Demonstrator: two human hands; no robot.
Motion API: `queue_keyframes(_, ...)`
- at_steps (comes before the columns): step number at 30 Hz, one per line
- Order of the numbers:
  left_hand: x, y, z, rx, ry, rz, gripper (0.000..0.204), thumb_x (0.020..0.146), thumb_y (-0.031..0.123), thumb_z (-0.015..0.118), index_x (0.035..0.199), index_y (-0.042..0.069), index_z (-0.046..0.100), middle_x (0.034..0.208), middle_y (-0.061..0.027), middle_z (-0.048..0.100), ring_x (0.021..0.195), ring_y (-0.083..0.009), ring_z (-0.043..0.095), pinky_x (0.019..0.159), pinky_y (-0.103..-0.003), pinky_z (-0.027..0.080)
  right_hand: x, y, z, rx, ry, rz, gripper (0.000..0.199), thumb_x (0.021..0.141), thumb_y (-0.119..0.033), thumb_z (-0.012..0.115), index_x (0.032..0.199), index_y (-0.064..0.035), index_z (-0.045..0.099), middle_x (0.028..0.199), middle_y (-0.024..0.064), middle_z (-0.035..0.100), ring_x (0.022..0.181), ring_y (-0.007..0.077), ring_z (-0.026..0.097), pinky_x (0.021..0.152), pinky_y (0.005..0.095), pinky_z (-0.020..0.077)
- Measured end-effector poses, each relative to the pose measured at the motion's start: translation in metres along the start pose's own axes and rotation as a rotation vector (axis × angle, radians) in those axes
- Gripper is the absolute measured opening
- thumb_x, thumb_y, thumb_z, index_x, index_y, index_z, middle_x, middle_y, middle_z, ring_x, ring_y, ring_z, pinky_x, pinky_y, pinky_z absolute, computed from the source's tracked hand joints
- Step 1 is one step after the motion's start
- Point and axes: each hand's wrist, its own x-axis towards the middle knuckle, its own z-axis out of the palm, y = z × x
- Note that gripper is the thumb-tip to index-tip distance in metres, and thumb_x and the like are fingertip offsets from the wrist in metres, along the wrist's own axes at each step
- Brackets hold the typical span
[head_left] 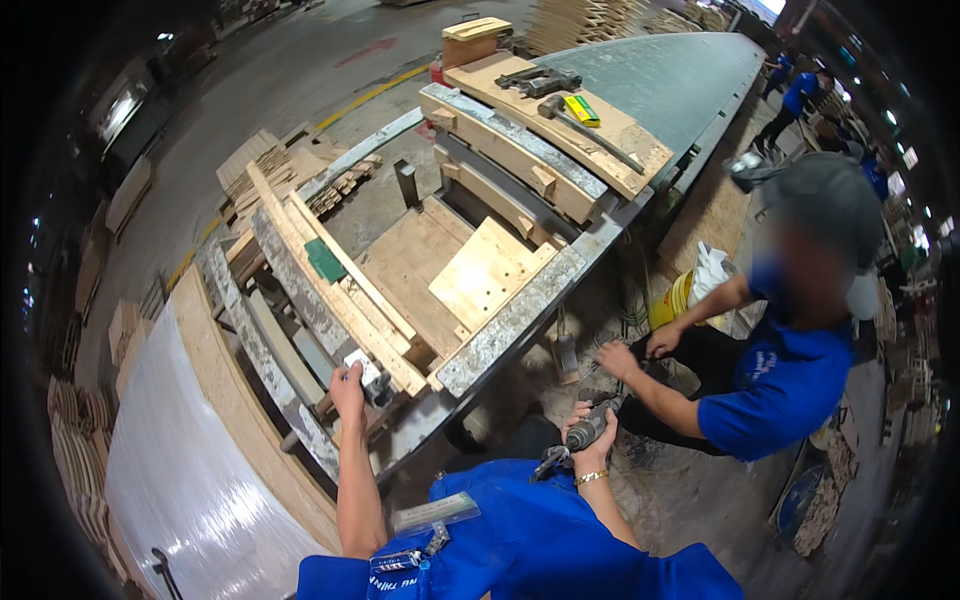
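The power tool [590,428] in your right hand [588,448] is grey w/ a dark body, held low near your chest, its nose pointing up-right toward the crouching co-worker. Your fingers are wrapped fully round its grip. Your left hand [349,385] reaches up w/ the arm straight, fingers closed on a small grey-white block [363,368] at the near end of a long wooden plank [335,300] on the workbench frame [510,325]. Just right of you, a co-worker in a blue shirt [780,385] crouches w/ both hands near the floor by a yellow bucket [672,300]. On the far bench lie a hammer [590,128], a yellow tool [582,110] and 1 green pad [325,260] nearer you. A white wrapped sheet [185,470] fills the lower left.
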Motion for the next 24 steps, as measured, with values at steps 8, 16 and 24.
queue_keyframes(8,-0.013,0.019,-0.019,0.618,0.033,0.241,0.037,0.077,0.033,0.062,0.088,-0.002,0.063,0.073,-0.0193,0.062,0.071,-0.0333,0.060,0.067,-0.040,0.045,0.050,0.000,0.011,0.111,0.041,0.140,0.038,0.068,-0.032,0.063,0.090,-0.0051,0.047,0.083,0.0038,0.052,0.074,0.0158,0.056,0.068,0.0320,0.0461)
queue_keyframes(16,-0.040,0.024,-0.051,0.735,-0.210,0.579,0.062,0.062,0.006,0.072,0.120,0.005,0.050,0.119,-0.0184,0.051,0.104,-0.0343,0.054,0.084,-0.039,0.046,0.063,-0.003,0.007,0.194,0.109,0.196,0.037,0.069,-0.033,0.062,0.089,-0.0048,0.048,0.081,0.0053,0.052,0.072,0.0174,0.056,0.067,0.0324,0.0463)
queue_keyframes(24,-0.038,0.020,-0.037,0.632,-0.275,0.732,0.047,0.061,0.012,0.078,0.104,0.007,0.062,0.115,-0.0161,0.055,0.103,-0.0316,0.056,0.086,-0.037,0.046,0.037,-0.007,0.002,0.021,0.123,0.040,0.038,0.069,-0.037,0.063,0.087,-0.0059,0.050,0.078,0.0058,0.053,0.067,0.0197,0.055,0.065,0.0318,0.0460)
